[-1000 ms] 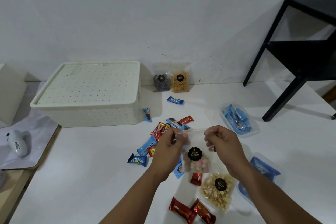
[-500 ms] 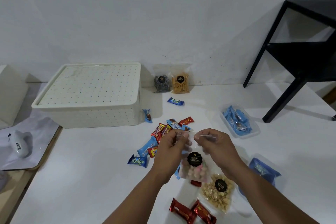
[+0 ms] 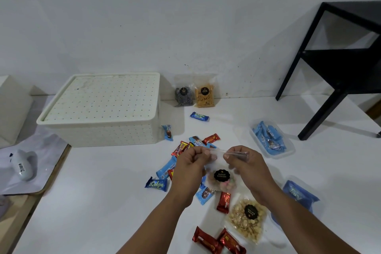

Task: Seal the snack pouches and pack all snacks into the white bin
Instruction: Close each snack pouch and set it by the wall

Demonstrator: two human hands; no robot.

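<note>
While both our hands are raised over the white table (image 3: 103,202), they hold a clear pouch (image 3: 221,177) by its top strip, its pastel biscuits and black round label hanging below. Our left hand (image 3: 190,164) pinches the strip's left end between thumb and forefinger, the other fingers curled in; our right hand (image 3: 244,164) pinches it just right of centre, thumb and forefinger pressed together on the plastic (whether the strip is fully sealed we cannot tell).

Under and around the hands lie loose snacks: a blue Kalpa bar (image 3: 156,184) to the left, red bars (image 3: 218,241) at the near edge, and a mixed red and blue heap (image 3: 195,143) just beyond the fingers. A nut pouch (image 3: 246,219) lies flat near our right forearm, touching nothing we hold. Two more pouches, dark (image 3: 183,97) and orange (image 3: 205,97), lean upright against the wall. Beside them to the left sits the white bin (image 3: 103,132), its perforated lid on. A clear tub (image 3: 272,140) of blue packets rests to the right, and a blue bag (image 3: 299,196) lies beyond our right arm.
</note>
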